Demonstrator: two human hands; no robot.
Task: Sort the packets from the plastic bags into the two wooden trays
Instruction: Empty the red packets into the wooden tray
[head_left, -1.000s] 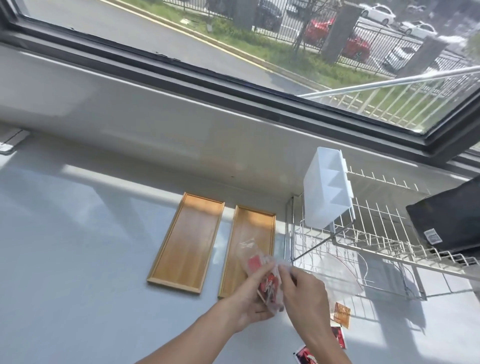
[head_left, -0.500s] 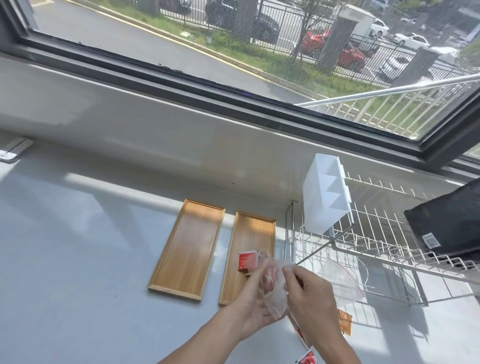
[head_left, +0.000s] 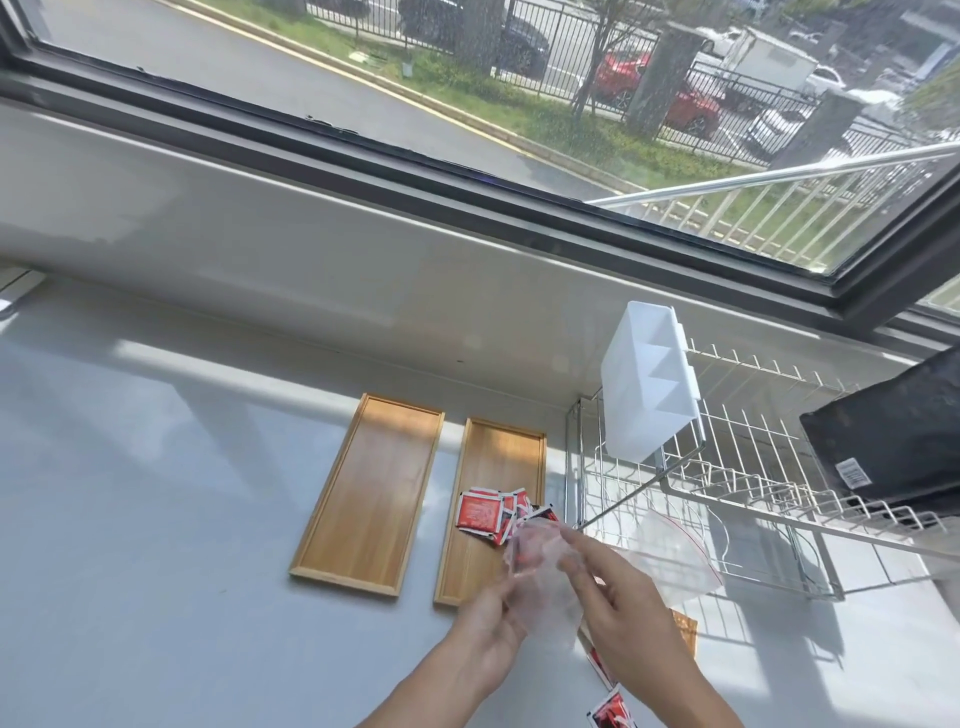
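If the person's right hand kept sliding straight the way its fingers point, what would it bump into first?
The right hand points up and left, and its fingers already touch the clear plastic bag. Past the bag, it would probably meet the red packets piled in the right wooden tray, though depth is hard to judge.

A single wide-angle head camera looks forward and down from close above the grey counter (head_left: 156, 519), tilted, taking in both forearms at the bottom edge and the window (head_left: 519, 104) and street beyond.
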